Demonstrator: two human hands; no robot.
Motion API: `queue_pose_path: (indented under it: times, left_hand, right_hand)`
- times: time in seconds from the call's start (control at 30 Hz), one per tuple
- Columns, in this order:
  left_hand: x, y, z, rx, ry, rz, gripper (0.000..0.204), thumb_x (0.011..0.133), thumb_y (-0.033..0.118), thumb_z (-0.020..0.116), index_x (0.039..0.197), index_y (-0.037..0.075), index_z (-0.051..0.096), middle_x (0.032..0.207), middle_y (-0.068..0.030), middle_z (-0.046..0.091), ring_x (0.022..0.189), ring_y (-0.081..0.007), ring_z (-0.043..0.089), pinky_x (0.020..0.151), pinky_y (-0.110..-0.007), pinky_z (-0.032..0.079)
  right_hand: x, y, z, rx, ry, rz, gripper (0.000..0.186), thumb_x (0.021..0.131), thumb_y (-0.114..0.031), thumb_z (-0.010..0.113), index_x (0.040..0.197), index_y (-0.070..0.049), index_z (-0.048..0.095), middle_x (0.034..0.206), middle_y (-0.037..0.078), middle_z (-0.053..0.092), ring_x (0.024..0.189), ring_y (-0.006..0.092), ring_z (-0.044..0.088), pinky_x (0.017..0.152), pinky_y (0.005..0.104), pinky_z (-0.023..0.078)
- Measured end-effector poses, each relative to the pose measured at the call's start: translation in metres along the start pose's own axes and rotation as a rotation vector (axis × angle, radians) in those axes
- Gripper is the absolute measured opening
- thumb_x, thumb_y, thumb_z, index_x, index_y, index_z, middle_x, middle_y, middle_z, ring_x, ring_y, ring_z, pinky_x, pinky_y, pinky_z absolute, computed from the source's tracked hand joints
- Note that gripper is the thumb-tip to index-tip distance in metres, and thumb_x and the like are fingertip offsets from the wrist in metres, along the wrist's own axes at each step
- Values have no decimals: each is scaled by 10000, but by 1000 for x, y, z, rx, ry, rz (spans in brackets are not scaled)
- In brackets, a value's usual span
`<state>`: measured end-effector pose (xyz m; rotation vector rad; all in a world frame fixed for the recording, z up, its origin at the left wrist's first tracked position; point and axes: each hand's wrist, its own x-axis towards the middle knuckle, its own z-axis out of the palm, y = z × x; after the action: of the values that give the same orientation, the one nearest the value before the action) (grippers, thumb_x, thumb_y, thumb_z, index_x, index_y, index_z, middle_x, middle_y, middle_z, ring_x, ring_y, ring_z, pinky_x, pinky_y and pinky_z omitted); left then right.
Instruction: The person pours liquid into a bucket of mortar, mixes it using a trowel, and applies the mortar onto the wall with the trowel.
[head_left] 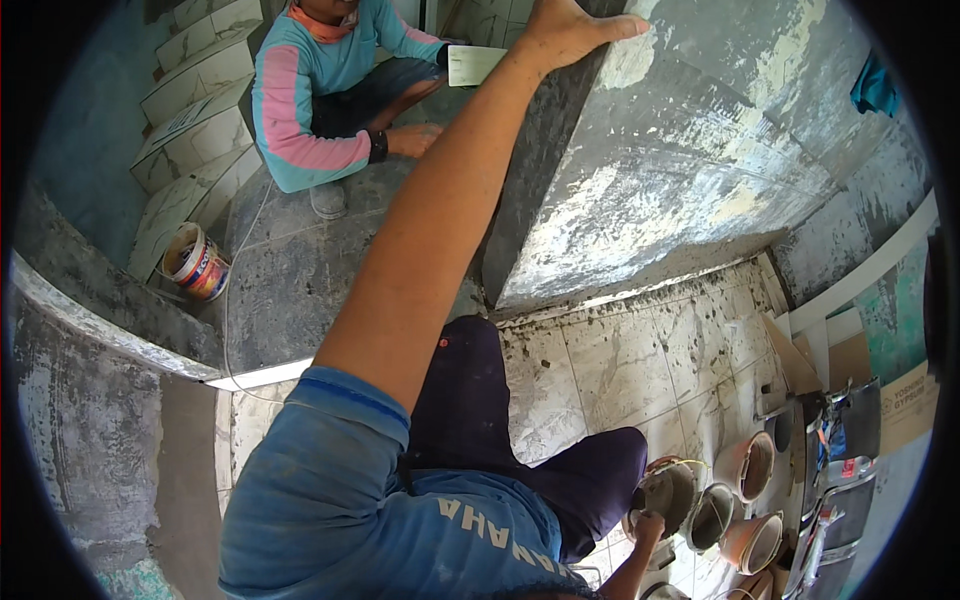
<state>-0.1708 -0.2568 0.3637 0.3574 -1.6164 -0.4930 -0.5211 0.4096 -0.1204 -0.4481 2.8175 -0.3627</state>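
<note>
My left arm reaches up and away, and my left hand (572,38) rests against the edge of a grey plastered wall (640,190), its thumb stretched apart. Pale, patchy smears cover much of that wall. Low at the right, my right hand (650,525) is closed at a round bucket (688,492) with grey material inside; what the fingers grip is too small to tell. Beyond my left arm a co-worker in a teal and pink top (290,110) crouches, with a pale rectangular board (474,66) at one hand.
Several more buckets (745,468) stand beside my right hand. Dark chairs (850,440) and a cardboard box (908,408) line the right side. Crumbs dot the tiled floor (610,360). At left are tiled stairs (205,125), a paint pail (208,278) and a thin cable (228,310).
</note>
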Motion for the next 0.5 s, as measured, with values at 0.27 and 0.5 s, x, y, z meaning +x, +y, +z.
queue_pose_path:
  times: [0.27, 0.5]
  left_hand:
    - [-3, -2, -10, -116, -12, 14, 1048, 681, 360, 807, 1455, 9, 193, 1375, -230, 380, 1264, -307, 393, 1047, -393, 329]
    - [0, -5, -3, -114, -25, 31, 1012, 701, 302, 801, 1451, 3, 191, 1364, -220, 384, 1250, -292, 397, 1036, -393, 334]
  right_hand:
    - [-53, -71, -98, -100, -21, -69, 359, 655, -280, 723, 897, -15, 709, 847, 176, 693, 793, 327, 674, 734, 437, 516]
    - [-14, -35, -8, -202, -38, -51, 343, 666, -236, 680, 927, -16, 704, 880, 230, 676, 867, 383, 659, 755, 473, 515]
